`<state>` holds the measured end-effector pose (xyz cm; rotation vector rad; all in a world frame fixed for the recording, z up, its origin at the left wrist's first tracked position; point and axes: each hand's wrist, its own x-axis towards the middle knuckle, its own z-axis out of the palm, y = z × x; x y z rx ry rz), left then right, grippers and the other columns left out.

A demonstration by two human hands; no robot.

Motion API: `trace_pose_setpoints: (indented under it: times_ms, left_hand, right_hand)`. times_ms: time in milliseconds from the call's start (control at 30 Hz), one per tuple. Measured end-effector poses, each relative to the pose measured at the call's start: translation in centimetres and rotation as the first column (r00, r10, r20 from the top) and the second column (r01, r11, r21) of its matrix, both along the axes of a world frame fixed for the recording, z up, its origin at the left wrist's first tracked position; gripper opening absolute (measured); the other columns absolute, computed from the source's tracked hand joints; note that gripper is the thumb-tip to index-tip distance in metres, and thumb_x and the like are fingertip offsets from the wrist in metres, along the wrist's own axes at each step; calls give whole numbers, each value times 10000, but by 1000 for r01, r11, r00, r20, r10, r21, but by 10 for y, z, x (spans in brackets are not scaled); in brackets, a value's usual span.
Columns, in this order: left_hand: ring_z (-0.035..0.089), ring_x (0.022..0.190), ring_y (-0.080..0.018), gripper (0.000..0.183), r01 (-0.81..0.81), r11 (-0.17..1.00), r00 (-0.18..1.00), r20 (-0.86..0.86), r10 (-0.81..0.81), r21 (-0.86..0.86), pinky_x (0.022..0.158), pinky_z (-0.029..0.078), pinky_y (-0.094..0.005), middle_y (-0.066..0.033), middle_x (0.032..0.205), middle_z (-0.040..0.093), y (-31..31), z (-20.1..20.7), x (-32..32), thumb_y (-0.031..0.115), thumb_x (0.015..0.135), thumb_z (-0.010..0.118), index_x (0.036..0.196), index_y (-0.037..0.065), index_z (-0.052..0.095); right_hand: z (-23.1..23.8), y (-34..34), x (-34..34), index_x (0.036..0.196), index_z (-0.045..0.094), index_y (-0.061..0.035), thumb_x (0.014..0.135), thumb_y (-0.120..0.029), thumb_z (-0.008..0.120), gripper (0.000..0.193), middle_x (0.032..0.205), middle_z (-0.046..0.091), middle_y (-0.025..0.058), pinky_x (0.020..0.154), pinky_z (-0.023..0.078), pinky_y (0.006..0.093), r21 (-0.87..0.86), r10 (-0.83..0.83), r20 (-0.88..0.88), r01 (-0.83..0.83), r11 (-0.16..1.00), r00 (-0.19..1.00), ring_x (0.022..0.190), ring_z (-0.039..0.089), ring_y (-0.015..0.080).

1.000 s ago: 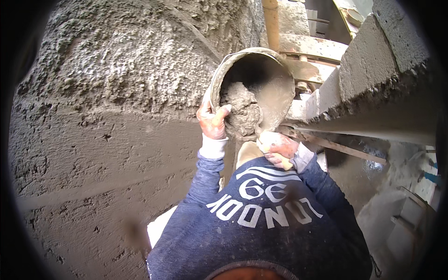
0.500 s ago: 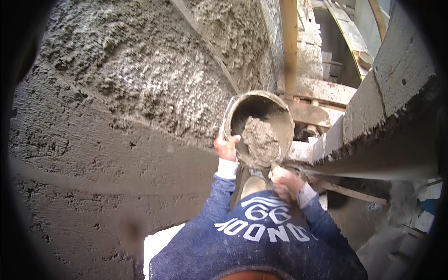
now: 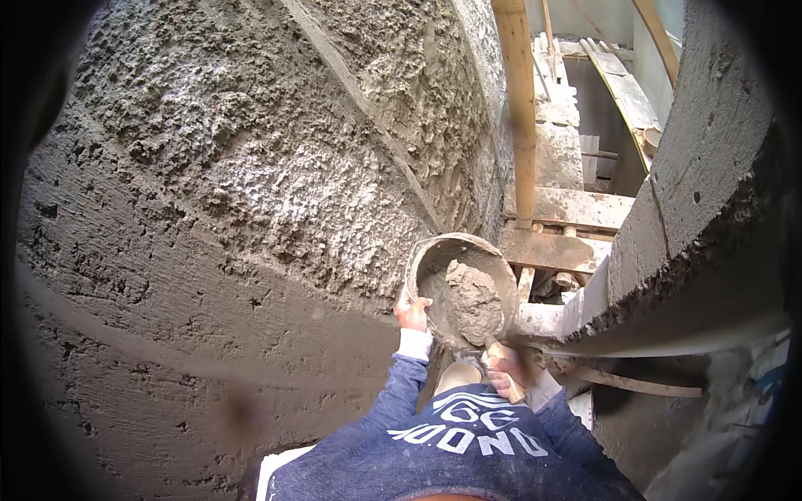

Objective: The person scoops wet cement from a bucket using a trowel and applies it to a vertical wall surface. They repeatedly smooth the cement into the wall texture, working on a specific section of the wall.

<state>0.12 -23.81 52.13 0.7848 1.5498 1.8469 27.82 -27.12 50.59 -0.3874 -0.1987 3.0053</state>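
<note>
My left hand (image 3: 413,313) grips the left rim of a round, mortar-smeared bucket (image 3: 464,240) in front of my body. The bucket's mouth faces up toward me. Inside it a thick lump of wet grey mortar (image 3: 474,301) rises at the middle and right. At the near right rim, my right hand (image 3: 501,371) is closed around the wooden handle (image 3: 515,392) of what looks like a trowel. Its blade is hidden by or under the mortar.
On the left stands a wall with rough mortar (image 3: 276,175) above and a smoother grey band (image 3: 209,334) below. A wooden pole (image 3: 523,108) rises beyond the bucket. Planks (image 3: 543,248) lie behind it, and a thick concrete edge (image 3: 652,217) curves along the right.
The view has shifted, bringing more of the planks into sight. The bucket sits lower in the picture and looks smaller. More of the wooden handle shows beneath my right hand.
</note>
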Motion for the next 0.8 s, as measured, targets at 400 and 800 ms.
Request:
trace_pose_setpoints:
  times_ms: [400, 800]
  left_hand:
    - [564, 857, -196, 521, -216, 961, 947, -277, 163, -175, 818, 451, -291, -78, 961, 642, -37, -16, -34, 14, 574, 565, 1088, -67, 591]
    - [598, 950, -173, 595, -311, 936, 939, -203, 277, -163, 885, 452, -287, -83, 1054, 648, -116, 5, -15, -13, 561, 571, 1155, -53, 578]
  right_hand:
    - [198, 113, -23, 1114, 415, -76, 863, -118, 470, 261, 692, 428, 13, 365, 387, 250, 468, -708, -177, 692, 550, 683, 473, 424, 91]
    - [290, 371, -194, 1238, 190, 62, 829, -65, 508, 534, 1011, 486, 281, 758, 498, 475, 774, -733, -235, 333, -538, -638, 917, 578, 409]
